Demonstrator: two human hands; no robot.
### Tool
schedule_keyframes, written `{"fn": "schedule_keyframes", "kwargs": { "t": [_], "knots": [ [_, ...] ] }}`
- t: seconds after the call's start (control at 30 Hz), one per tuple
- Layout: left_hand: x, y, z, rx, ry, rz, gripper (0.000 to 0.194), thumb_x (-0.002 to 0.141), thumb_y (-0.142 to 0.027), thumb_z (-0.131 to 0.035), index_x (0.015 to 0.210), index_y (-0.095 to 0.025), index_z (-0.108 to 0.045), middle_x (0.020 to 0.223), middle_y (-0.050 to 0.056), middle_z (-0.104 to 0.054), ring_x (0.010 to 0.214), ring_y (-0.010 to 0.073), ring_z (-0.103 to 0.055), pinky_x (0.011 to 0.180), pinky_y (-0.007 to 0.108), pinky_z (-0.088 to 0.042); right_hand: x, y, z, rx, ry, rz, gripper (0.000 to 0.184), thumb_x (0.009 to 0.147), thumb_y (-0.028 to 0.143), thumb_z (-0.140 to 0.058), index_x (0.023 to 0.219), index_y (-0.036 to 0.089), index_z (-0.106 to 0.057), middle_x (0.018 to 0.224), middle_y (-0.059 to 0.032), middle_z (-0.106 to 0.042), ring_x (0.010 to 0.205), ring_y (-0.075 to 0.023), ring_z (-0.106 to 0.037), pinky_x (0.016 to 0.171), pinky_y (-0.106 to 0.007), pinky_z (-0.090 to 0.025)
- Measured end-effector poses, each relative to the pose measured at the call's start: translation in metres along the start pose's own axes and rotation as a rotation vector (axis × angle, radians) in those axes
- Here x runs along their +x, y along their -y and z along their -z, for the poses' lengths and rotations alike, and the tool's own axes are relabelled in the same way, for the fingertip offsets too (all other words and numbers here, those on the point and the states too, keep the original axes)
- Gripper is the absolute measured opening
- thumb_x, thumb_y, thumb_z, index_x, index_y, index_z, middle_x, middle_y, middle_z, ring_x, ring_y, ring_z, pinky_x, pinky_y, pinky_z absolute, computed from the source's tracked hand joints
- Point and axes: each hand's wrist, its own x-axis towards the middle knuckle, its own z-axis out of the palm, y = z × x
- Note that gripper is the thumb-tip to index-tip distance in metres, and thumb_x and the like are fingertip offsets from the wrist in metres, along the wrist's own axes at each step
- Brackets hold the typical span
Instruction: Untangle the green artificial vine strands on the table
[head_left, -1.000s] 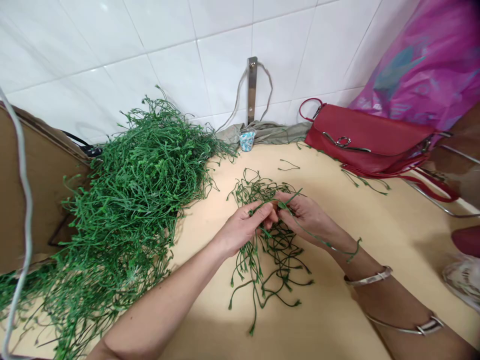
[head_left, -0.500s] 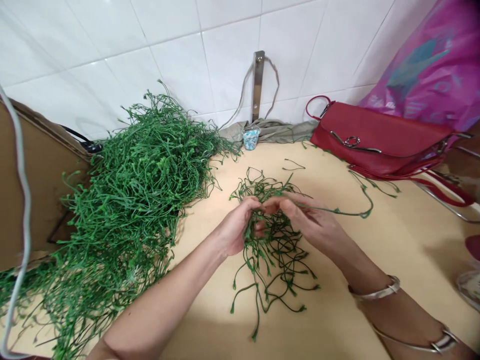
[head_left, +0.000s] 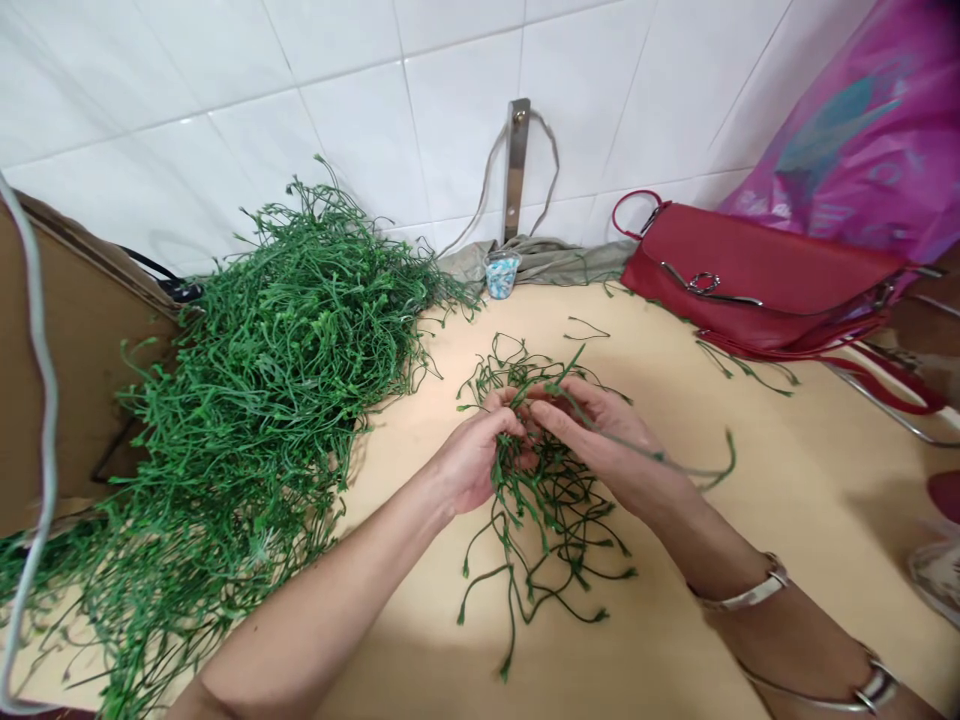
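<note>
My left hand (head_left: 474, 455) is closed around the middle of a bunch of thin green stems (head_left: 544, 560) that look artificial, with small bud-like tips. Their ends hang down and spread over the table below my hands. Close against it, my right hand (head_left: 611, 430) has thumb and fingers pinched on a longer green stem (head_left: 694, 470), which trails out to the right past the wrist. Where the fingers of both hands meet, the stems partly hide them. Bracelets circle my right forearm.
A large heap of the same stems (head_left: 300, 340) fills the left side beside a cardboard box (head_left: 67, 370) and a white cable (head_left: 45, 400). Behind are a small cup (head_left: 502, 274) and a metal bracket (head_left: 515, 170). A red handbag (head_left: 772, 265) and purple bag (head_left: 862, 140) stand right.
My right hand has shifted slightly left and its fingers have come in against the left hand. The trailing end of the long stem has swung inward and bent upward.
</note>
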Motion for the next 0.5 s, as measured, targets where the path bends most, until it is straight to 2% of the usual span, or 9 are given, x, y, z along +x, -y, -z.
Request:
{"fn": "schedule_keyframes", "kwargs": {
  "t": [0.1, 0.2, 0.33, 0.4, 0.5],
  "knots": [
    [-0.003, 0.002, -0.004, 0.070, -0.016, 0.056, 0.043, 0.055, -0.007, -0.058, 0.095, -0.021, -0.057, 0.089, -0.002, -0.058, 0.072, 0.0106, -0.052, 0.057, 0.022, -0.043, -0.001, -0.001, -0.004, -0.054, -0.031, -0.007, 0.027, 0.082, 0.049, -0.074, 0.080, 0.023, -0.065, 0.084, -0.0032, -0.068, 0.078, -0.0192, -0.062, 0.068, -0.032, -0.052],
    [-0.003, 0.005, -0.004, 0.097, 0.021, 0.115, 0.039, 0.060, -0.007, -0.060, 0.096, -0.020, -0.056, 0.078, -0.002, -0.058, 0.071, 0.0116, -0.055, 0.064, 0.024, -0.044, 0.000, 0.002, -0.004, 0.018, -0.074, -0.066, 0.031, 0.079, 0.050, -0.075, 0.075, 0.022, -0.063, 0.072, -0.0003, -0.062, 0.067, -0.0162, -0.055, 0.060, -0.030, -0.046],
    [0.002, 0.006, 0.000, 0.105, 0.103, 0.033, 0.031, 0.070, -0.013, -0.076, 0.098, -0.015, -0.063, 0.084, 0.000, -0.065, 0.077, 0.0105, -0.061, 0.076, 0.025, -0.045, 0.005, 0.008, 0.005, 0.172, -0.186, -0.106, 0.035, 0.071, 0.052, -0.081, 0.073, 0.022, -0.062, 0.070, 0.0018, -0.058, 0.066, -0.0139, -0.052, 0.062, -0.027, -0.044],
    [0.005, 0.007, 0.003, 0.109, 0.113, 0.013, 0.035, 0.068, -0.019, -0.085, 0.098, -0.013, -0.066, 0.087, 0.000, -0.067, 0.076, 0.0095, -0.063, 0.077, 0.025, -0.045, 0.007, 0.010, 0.010, 0.208, -0.205, -0.122, 0.038, 0.069, 0.052, -0.083, 0.069, 0.022, -0.060, 0.066, 0.0030, -0.055, 0.064, -0.0130, -0.048, 0.061, -0.027, -0.042],
    [0.007, 0.007, 0.005, 0.105, 0.125, 0.022, 0.039, 0.065, -0.033, -0.091, 0.090, -0.013, -0.069, 0.082, -0.001, -0.067, 0.071, 0.0098, -0.064, 0.071, 0.025, -0.046, 0.008, 0.010, 0.014, 0.196, -0.191, -0.131, 0.042, 0.072, 0.057, -0.080, 0.064, 0.022, -0.059, 0.064, 0.0029, -0.053, 0.062, -0.0129, -0.047, 0.061, -0.028, -0.041]
  ]
}}
